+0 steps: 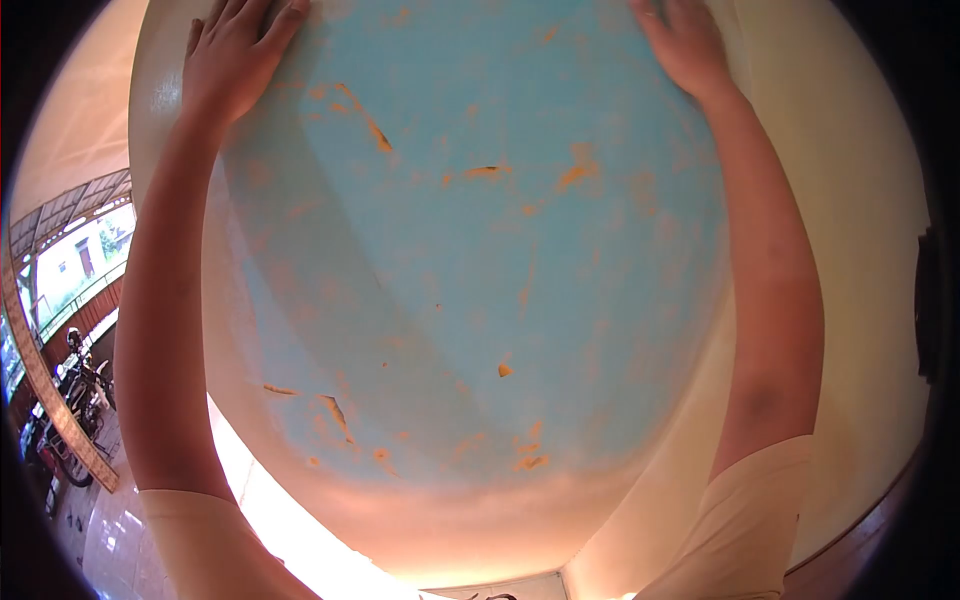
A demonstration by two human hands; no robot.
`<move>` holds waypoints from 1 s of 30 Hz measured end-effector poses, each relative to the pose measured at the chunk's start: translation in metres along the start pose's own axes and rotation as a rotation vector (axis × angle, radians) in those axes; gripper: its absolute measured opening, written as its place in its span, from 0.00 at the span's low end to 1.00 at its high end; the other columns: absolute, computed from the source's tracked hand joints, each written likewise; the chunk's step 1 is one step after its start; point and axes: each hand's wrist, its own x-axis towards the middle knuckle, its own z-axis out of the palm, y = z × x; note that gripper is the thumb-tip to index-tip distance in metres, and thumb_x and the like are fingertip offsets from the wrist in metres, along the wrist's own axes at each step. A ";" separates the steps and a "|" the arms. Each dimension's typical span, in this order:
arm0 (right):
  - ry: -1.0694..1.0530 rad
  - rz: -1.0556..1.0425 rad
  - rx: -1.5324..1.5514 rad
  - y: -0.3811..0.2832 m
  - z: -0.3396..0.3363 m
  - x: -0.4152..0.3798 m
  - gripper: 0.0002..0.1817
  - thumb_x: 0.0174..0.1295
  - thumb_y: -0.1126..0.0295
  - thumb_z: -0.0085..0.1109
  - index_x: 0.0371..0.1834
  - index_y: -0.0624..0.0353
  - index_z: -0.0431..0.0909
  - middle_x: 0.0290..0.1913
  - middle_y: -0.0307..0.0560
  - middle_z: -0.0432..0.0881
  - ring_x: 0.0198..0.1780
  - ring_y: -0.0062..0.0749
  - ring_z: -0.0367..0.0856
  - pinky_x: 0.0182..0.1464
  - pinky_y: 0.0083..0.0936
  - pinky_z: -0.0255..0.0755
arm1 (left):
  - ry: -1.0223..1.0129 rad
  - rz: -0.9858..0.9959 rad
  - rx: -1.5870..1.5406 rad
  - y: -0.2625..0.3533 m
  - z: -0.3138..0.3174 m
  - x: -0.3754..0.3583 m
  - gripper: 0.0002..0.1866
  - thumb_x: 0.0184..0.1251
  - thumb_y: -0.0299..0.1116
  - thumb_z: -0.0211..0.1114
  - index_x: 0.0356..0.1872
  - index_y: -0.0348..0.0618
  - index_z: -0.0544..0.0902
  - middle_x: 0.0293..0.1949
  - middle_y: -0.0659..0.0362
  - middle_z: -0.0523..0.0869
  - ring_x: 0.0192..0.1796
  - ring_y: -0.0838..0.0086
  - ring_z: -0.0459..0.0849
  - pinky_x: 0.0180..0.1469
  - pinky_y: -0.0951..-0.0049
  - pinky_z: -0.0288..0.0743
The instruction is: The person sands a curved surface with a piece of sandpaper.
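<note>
Both of my arms reach up along a large light blue surface (480,260), marked with orange patches and several chipped or lifted spots. At the top left, my left hand (235,65) lies flat near the blue area's edge, with its fingers spread and the tips cut off by the frame. My right hand (690,50) is at the top right edge of the blue area. It is slightly blurred, with its thumb apart and its other fingers partly out of frame. No object shows in either hand.
Cream wall (850,250) borders the blue area on the right. Far left, a motorcycle (80,405) stands behind a light-coloured strip (65,400), near an opening to the outdoors. Shiny floor (115,535) shows at lower left. A dark object (927,305) sits at the right edge.
</note>
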 end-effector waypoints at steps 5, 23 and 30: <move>0.018 0.044 -0.067 0.064 0.023 -0.002 0.37 0.79 0.53 0.40 0.85 0.51 0.41 0.85 0.48 0.42 0.85 0.43 0.40 0.84 0.41 0.37 | 0.040 0.002 -0.006 -0.002 0.010 -0.006 0.34 0.79 0.59 0.44 0.81 0.61 0.57 0.84 0.60 0.49 0.85 0.62 0.42 0.83 0.50 0.34; 0.374 -0.288 0.052 0.108 0.076 -0.115 0.40 0.72 0.39 0.47 0.79 0.54 0.60 0.80 0.51 0.59 0.81 0.49 0.55 0.78 0.52 0.48 | -0.049 0.203 -0.059 0.126 0.026 -0.104 0.37 0.74 0.52 0.50 0.81 0.50 0.57 0.83 0.52 0.48 0.84 0.51 0.42 0.82 0.45 0.34; 0.158 -0.039 0.118 0.082 0.076 -0.289 0.44 0.73 0.38 0.40 0.79 0.63 0.58 0.80 0.62 0.56 0.81 0.58 0.52 0.78 0.59 0.44 | 0.007 0.308 -0.274 0.182 0.040 -0.174 0.35 0.71 0.53 0.57 0.78 0.62 0.65 0.81 0.59 0.59 0.81 0.52 0.54 0.77 0.36 0.50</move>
